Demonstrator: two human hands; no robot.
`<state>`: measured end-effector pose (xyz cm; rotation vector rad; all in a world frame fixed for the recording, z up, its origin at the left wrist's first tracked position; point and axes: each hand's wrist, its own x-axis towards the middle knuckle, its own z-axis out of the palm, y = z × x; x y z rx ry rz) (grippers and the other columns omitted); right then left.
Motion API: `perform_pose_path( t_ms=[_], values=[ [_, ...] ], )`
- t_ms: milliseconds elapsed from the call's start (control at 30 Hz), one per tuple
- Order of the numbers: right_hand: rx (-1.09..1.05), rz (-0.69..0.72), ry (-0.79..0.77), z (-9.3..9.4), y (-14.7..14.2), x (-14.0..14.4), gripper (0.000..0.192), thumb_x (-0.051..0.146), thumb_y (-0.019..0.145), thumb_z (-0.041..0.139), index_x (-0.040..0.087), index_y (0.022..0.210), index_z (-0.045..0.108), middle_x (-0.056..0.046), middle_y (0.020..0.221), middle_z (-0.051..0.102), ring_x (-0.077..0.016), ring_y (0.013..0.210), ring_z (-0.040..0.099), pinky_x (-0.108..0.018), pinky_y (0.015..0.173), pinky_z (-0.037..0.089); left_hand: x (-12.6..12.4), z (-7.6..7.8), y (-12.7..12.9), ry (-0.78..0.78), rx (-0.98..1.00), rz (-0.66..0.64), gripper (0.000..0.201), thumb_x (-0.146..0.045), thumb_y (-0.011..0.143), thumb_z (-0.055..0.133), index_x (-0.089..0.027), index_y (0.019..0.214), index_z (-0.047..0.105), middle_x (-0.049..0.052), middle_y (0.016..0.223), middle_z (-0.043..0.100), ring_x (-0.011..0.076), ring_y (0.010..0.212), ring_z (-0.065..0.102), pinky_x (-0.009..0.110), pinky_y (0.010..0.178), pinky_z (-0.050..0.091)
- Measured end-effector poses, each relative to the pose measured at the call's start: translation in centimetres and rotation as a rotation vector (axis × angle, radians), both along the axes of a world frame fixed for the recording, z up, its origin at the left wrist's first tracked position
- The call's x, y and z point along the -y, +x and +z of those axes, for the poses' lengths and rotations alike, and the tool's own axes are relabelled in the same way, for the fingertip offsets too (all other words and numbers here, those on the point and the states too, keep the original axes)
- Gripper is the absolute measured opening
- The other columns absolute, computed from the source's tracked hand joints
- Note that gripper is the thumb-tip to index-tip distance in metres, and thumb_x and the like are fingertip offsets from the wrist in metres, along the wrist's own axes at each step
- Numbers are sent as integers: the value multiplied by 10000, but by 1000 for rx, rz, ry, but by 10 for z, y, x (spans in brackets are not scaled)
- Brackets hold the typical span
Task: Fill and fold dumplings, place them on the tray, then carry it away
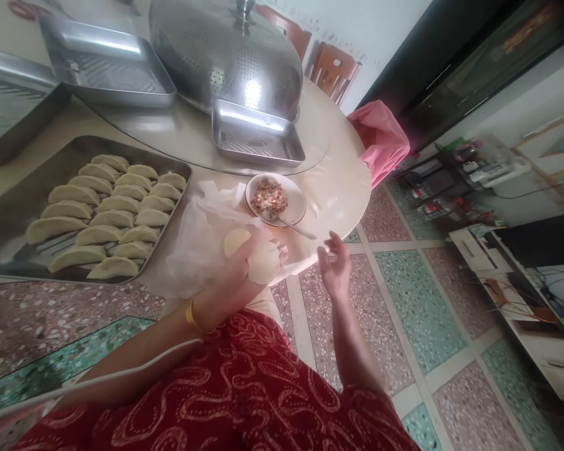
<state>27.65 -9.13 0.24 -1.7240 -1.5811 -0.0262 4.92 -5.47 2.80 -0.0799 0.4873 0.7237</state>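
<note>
Cradling a thin, round, pale dough wrapper (264, 262) across your half-curled left hand (242, 258), seemingly to keep it flat, you hold your right hand (335, 268) empty, fingers loosely parted, near the silvery metal spoon (299, 232) angled toward them from a round white bowl (297, 202), likely for easy reach.

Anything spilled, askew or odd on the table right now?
Nothing looks spilled or damaged. Only the plastic beside the tray stands out: it lies rumpled and wrinkled rather than flat.
</note>
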Motion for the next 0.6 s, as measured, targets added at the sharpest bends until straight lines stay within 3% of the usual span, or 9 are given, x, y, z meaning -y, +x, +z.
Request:
perform_pose_path(
  t_ms=[67, 167, 367, 500, 600],
  values=[
    [-208, 81, -201, -4, 7, -6, 512, 340, 878, 583, 207, 1365, 498, -61, 897, 658, -197, 827, 634, -390, 725, 568, -1, 0, 3, -28, -57, -10, 368, -353, 980, 442, -61, 1045, 656, 142, 953, 702, 213, 918, 680, 301, 865, 561],
    [-405, 210, -305, -5, 1, -19, 559, 407, 841, 632, 235, 1357, 503, -35, 887, 667, -176, 806, 644, -360, 734, 568, -1, 0, 7, -132, -125, -26, 349, -305, 991, 413, -51, 1022, 649, 134, 907, 706, 185, 852, 684, 268, 827, 567],
    [-535, 112, -81, -4, -29, -58, 312, 507, 852, 588, 225, 974, 641, -42, 888, 681, -160, 773, 643, -334, 716, 550, -2, 4, 4, -158, -127, 36, 374, -334, 992, 397, -61, 1063, 645, 149, 975, 713, 215, 938, 695, 288, 846, 571],
    [-306, 173, -61, 5, -33, -67, 257, 432, 932, 501, 217, 987, 633, -41, 828, 687, -166, 758, 651, -330, 676, 531, -1, 3, 0, -174, -124, 17, 395, -310, 990, 384, -23, 1083, 639, 184, 1006, 710, 240, 984, 691, 296, 860, 570],
    [31, 313, 101, 18, -30, -59, 155, 284, 965, 477, 260, 1063, 593, -34, 921, 701, -167, 824, 649, -342, 727, 527, -1, 2, -4, -182, -132, 79, 369, -280, 979, 406, -24, 1136, 621, 188, 1037, 710, 250, 984, 692, 324, 866, 573]
  ],
)
